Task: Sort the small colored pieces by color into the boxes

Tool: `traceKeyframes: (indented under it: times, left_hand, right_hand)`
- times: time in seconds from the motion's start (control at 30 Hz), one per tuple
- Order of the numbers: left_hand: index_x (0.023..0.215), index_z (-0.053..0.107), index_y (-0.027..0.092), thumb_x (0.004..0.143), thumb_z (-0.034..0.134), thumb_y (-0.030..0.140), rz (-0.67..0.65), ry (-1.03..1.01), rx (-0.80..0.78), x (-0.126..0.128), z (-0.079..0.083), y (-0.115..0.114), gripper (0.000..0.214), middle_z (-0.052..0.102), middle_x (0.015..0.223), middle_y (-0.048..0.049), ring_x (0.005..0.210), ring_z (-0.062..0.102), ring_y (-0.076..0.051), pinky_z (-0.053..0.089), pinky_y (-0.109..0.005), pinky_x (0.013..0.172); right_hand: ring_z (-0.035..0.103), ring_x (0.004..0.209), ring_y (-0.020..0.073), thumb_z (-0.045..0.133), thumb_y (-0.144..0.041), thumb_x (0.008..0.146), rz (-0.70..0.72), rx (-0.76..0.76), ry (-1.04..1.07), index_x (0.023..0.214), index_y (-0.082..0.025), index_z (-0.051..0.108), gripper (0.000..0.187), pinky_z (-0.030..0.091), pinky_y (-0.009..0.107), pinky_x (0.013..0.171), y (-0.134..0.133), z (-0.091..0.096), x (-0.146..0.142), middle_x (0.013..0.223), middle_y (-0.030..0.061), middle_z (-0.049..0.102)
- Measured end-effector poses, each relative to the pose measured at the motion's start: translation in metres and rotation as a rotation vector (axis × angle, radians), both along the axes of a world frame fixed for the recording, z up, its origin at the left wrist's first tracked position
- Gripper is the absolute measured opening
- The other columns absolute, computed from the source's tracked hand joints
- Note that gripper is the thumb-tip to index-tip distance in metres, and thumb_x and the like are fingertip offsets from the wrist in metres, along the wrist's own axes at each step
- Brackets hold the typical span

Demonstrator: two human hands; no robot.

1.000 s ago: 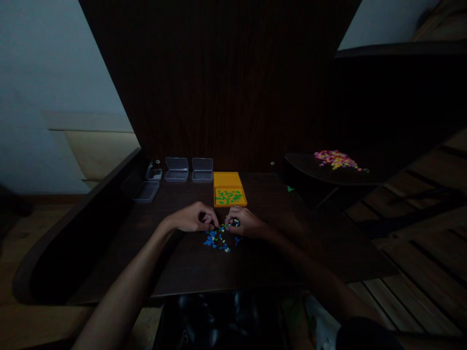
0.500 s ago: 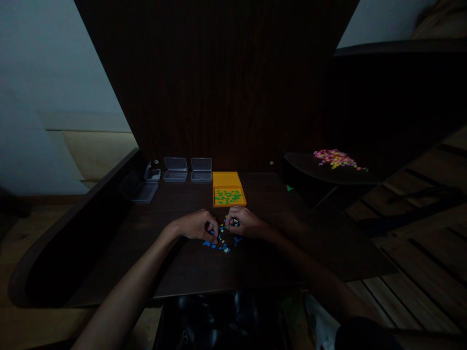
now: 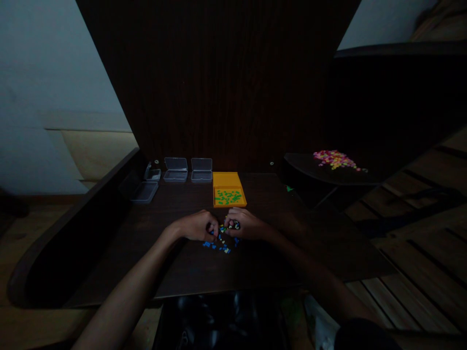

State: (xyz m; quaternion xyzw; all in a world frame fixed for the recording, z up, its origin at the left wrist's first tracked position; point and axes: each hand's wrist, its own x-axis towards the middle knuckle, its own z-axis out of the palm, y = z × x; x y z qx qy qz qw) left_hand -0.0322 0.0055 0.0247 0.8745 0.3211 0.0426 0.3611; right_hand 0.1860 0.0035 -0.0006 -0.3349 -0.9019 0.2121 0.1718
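Small blue, yellow and white pieces (image 3: pixel 226 250) lie scattered on the dark desktop (image 3: pixel 204 274). Over the left side of this scatter, my left hand (image 3: pixel 200 226) is closed, thumb and fingers curled together down among the pieces. My right hand (image 3: pixel 242 223) is curled at the right side, fingertips pinched close to a small green piece; whether it grips that piece is too dim to tell. Just beyond both hands stands an open yellow box (image 3: pixel 229 205), its lid leaning back. Several small green pieces (image 3: pixel 228 196) are spread in its bottom.
Open clear plastic cases (image 3: pixel 202 176) stand along the back left, with another clear case (image 3: pixel 145 192) nearer the left side wall. A pile of pink and yellow bits (image 3: pixel 335 159) lies on the raised curved shelf (image 3: pixel 304 163) at right. Green scraps (image 3: pixel 289 188) sit below it.
Both hands stay over the scattered pieces, with only slight finger shifts. The yellow box and the clear cases have not moved.
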Motion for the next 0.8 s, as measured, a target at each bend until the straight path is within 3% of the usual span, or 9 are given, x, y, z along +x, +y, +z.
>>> traceKeyframes:
  times: [0.27,0.4,0.57,0.8]
  left_hand:
    - [0.074,0.071,0.014,0.064,0.062,0.013,0.006,-0.036,0.014,-0.001,0.002,-0.001,0.014,0.057,0.062,0.0029,0.053,0.047,-0.007,0.034,-0.017,0.051]
    - [0.077,0.069,0.013,0.066,0.059,0.013,0.063,-0.122,0.052,-0.003,0.006,0.002,0.015,0.059,0.067,0.0010,0.058,0.051,-0.008,0.037,-0.018,0.054]
    - [0.076,0.066,0.012,0.069,0.057,0.016,0.203,-0.237,0.109,-0.007,0.006,0.009,0.012,0.065,0.073,-0.0022,0.067,0.058,-0.012,0.044,-0.021,0.065]
    - [0.076,0.067,0.011,0.070,0.057,0.017,0.345,-0.310,0.152,-0.011,-0.002,0.016,0.013,0.067,0.070,-0.0021,0.064,0.058,-0.011,0.043,-0.022,0.064]
  right_hand:
    - [0.055,0.079,0.0143,0.067,-0.017,0.077,0.056,0.014,0.035,0.081,-0.017,0.066,0.004,0.042,0.026,0.073,0.000,0.000,-0.002,0.079,0.0014,0.060]
    - [0.056,0.074,0.0130,0.065,-0.022,0.080,-0.031,-0.005,0.169,0.082,-0.016,0.066,0.007,0.043,0.025,0.069,0.006,0.007,0.004,0.080,0.0022,0.063]
    - [0.052,0.059,0.0104,0.063,-0.030,0.080,-0.269,-0.072,0.300,0.083,-0.014,0.067,0.017,0.038,0.021,0.055,0.035,0.013,0.015,0.066,-0.0005,0.061]
    - [0.051,0.055,0.0098,0.059,-0.020,0.081,-0.298,0.031,0.154,0.086,-0.012,0.068,0.013,0.035,0.020,0.055,0.077,0.021,0.008,0.064,-0.0006,0.063]
